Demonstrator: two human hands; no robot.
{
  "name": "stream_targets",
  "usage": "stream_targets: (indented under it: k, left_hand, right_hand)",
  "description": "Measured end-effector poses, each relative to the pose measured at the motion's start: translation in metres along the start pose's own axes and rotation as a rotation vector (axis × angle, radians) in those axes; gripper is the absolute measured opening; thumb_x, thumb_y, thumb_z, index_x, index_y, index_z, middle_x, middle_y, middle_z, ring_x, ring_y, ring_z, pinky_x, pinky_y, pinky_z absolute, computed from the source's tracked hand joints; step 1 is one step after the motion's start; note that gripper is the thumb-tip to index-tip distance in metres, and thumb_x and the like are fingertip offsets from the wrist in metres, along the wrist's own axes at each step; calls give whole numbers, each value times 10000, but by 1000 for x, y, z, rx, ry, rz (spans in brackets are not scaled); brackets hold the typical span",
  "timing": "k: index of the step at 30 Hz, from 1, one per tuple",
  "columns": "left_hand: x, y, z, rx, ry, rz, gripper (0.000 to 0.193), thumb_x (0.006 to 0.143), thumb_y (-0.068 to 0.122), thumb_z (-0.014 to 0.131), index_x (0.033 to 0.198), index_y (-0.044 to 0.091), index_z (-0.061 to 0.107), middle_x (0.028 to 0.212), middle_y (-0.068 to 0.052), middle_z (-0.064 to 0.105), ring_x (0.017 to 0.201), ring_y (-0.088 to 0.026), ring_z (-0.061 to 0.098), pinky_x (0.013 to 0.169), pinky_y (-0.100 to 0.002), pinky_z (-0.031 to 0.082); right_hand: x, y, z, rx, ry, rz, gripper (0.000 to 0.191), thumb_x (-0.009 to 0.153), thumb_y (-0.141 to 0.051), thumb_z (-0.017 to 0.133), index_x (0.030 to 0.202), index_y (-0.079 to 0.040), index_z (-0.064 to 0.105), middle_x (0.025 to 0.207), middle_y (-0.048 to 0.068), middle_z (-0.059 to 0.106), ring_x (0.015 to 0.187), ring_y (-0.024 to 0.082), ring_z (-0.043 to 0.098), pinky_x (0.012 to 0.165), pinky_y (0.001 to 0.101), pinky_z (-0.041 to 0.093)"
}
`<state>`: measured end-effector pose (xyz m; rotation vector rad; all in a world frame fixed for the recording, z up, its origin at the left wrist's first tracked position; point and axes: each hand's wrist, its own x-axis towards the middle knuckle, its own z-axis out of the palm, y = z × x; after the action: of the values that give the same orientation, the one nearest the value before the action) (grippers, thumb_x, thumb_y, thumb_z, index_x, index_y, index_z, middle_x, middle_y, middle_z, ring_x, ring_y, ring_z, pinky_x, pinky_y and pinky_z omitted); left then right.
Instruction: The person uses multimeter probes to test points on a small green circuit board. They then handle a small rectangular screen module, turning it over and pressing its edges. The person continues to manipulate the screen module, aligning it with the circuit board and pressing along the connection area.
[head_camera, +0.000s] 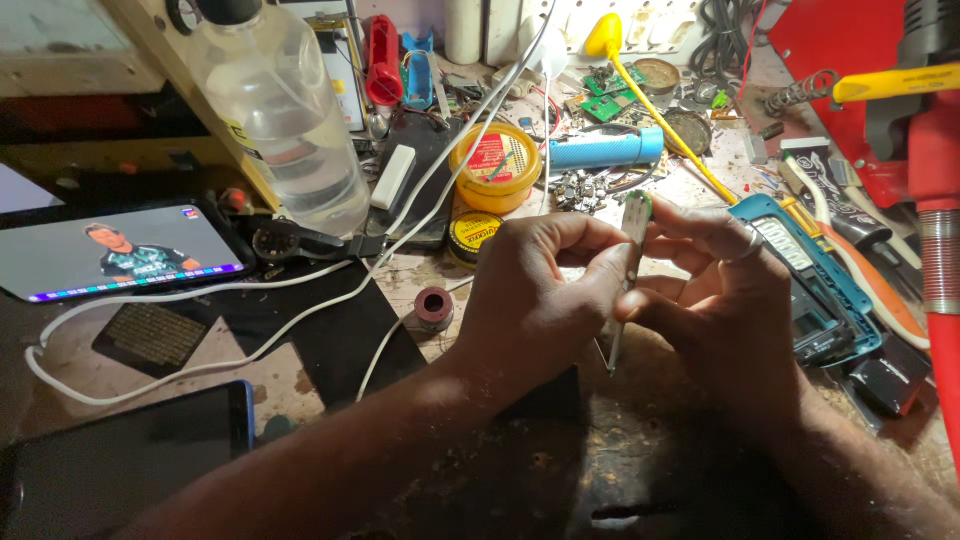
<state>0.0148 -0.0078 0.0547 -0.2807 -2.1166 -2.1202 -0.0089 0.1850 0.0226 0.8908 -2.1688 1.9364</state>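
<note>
nearest the camera a dark phone (130, 460) lies face up. just past it the left hand (530, 300) and the right hand (725, 300) both pinch a small screwdriver (628, 270), tip down over the workbench (620, 440); whatever it works on is hidden. the opened blue phone (810, 275) lies beside them, apparently still apart. farther back sit a yellow tin (495, 165) and a clear bottle (285, 110).

The scene is viewed from a single head-worn camera, directed steeply downward and forward across a cluttered workbench (640, 430). The near edge is cut off by the bottom of the view; the far edge is seen at the top. The left hand (530, 300) and right hand (720, 310) are framed closely at centre.
</note>
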Motion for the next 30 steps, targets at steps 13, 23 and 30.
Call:
stream_targets:
  k: [13, 23, 30]
  left_hand:
    - [2, 8, -3, -6, -20, -43, 212, 906, 190, 671, 915, 3, 770, 763, -64, 791, 692, -69, 754, 617, -249, 599]
    - [3, -8, -4, 233, 120, 128, 185, 898, 197, 692, 912, 20, 743, 811, -59, 734, 762, -122, 738, 718, -289, 590]
    - [12, -36, 4, -23, 167, 49, 535, 857, 251, 770, 1276, 48, 506, 1040, 30, 611, 931, -117, 711, 760, -298, 616]
  right_hand:
    - [2, 6, -4, 120, -29, 0, 642, 851, -93, 839, 1412, -29, 535, 1450, 172, 600, 1319, 311, 638, 1004, 463, 638]
    - [7, 1, -8, 199, -126, 63, 685, 947, -179, 765, 1536, -14, 457, 1434, 191, 616, 1311, 268, 624, 1114, 403, 548]
    - [13, 6, -11, 476, -52, 359, 630, 982, -149, 658, 1549, -8, 422, 1335, 175, 649, 1136, 210, 669, 960, 368, 566]
